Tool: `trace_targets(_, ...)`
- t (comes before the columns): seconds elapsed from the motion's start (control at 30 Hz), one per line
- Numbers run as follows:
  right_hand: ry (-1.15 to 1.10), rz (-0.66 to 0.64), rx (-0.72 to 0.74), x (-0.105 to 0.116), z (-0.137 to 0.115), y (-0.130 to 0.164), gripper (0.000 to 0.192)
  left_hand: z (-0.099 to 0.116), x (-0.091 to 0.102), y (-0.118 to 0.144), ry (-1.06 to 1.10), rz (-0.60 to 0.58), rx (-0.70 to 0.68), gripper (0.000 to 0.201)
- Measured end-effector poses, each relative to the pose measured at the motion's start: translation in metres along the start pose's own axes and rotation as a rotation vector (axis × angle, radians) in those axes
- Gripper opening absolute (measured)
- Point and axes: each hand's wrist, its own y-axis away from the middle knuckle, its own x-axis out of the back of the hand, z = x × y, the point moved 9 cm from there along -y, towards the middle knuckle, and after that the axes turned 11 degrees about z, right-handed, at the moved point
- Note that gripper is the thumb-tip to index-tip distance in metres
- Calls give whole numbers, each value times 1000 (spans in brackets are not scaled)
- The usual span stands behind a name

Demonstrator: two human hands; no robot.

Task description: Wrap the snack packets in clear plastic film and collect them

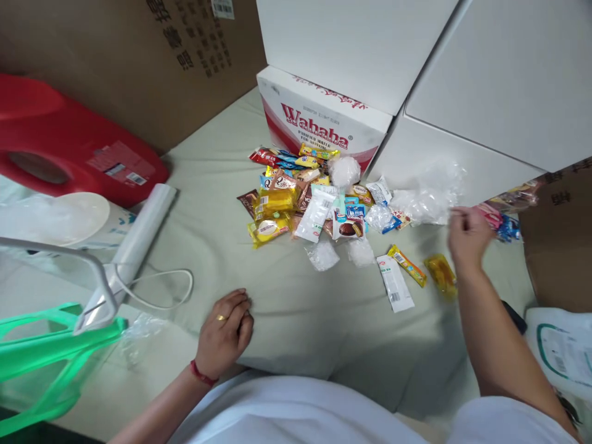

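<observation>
My left hand rests on the pale green sheet with its fingers curled in, a ring and a red cord bracelet on it, and nothing seen in it. On the right, my right hand is closed at the edge of a clear plastic bag, its fingertips pinching it; both are slightly blurred. A pile of wrapped snacks lies left of the bag, with a white packet and a chocolate pie packet on top. Nearer me lie a white sachet, a yellow stick packet and a yellow wrapped snack.
A Wahaha water carton stands behind the pile, against white panels. More packets lie beyond my right hand. To the left are a red jug, a white tub, a white roll and a green plastic frame.
</observation>
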Motion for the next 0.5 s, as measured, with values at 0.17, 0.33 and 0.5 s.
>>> trace_targets(0.17, 78, -432, 30, -84, -98, 66, 24, -6, 2, 0, 81, 2, 103, 15)
trace_targets(0.33, -127, -250, -71, -42, -114, 76, 24, -19, 10, 1, 415, -83, 472, 17)
trace_targets(0.5, -533, -544, -101, 16, -168, 177, 29, -5, -27, 8, 964, -281, 1052, 43)
